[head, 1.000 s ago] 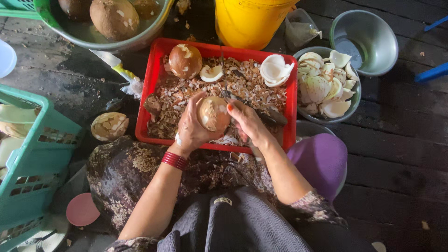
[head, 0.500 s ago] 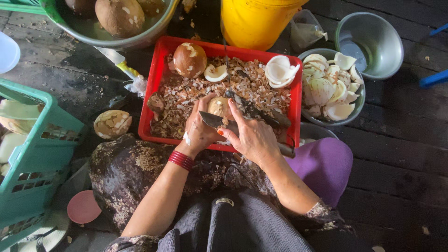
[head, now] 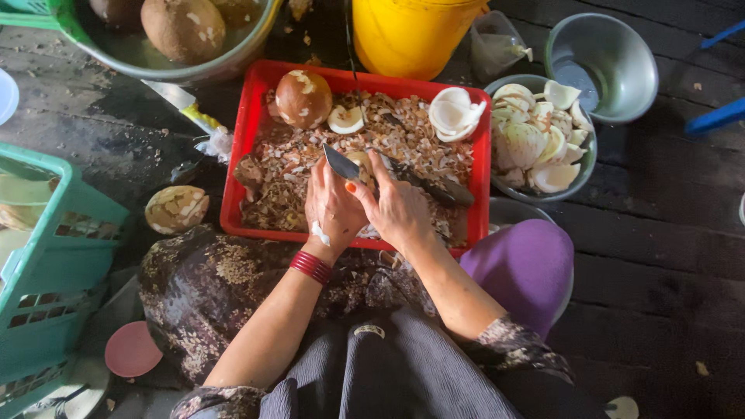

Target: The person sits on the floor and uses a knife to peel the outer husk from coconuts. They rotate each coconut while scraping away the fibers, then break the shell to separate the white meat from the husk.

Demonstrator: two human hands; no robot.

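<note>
Left hand (head: 332, 208) closed on mostly hidden coconut (head: 359, 164), right hand (head: 400, 208) seemingly gripping knife (head: 341, 164) (handle unseen)

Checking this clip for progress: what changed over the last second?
The dark knife blade has come up across the pale coconut piece, now mostly hidden between the left hand and right hand. Both keep their grip. The red plastic tray stayed put.

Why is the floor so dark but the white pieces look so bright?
Head view: light falls from above, so the white coconut pieces in the bowl and the yellow bucket glare a little, while the dark wooden floor stays dim. Both hands, left hand and right hand, look sharp, not blurred.
</note>
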